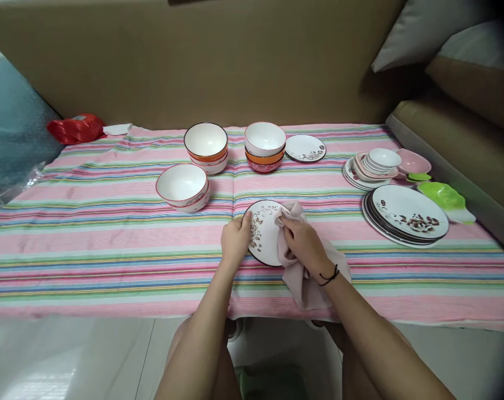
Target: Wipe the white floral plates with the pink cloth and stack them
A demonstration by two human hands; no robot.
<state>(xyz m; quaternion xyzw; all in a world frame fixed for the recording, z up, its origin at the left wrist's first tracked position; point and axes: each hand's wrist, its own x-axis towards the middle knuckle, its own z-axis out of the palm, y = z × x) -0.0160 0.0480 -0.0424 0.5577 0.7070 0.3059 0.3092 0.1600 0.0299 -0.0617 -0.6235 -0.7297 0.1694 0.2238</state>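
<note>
A small white plate (pixel 265 230) with a dark rim and brown flower pattern is held tilted above the striped tablecloth (pixel 110 244). My left hand (pixel 235 240) grips its left edge, fingers curled over the rim. My right hand (pixel 304 244), a black band on its wrist, is closed on a beige cloth (pixel 302 278) pressed against the plate's right side. The cloth hangs down over the table's near edge.
White bowls stand behind: one stack (pixel 184 188) at left, two stacks (pixel 206 145) (pixel 264 145) farther back. A small plate (pixel 305 148) lies beside them. At right are a stack of large plates (pixel 405 215), small dishes (pixel 374 165), a pink bowl (pixel 414 161) and green leaf dishes (pixel 443 195).
</note>
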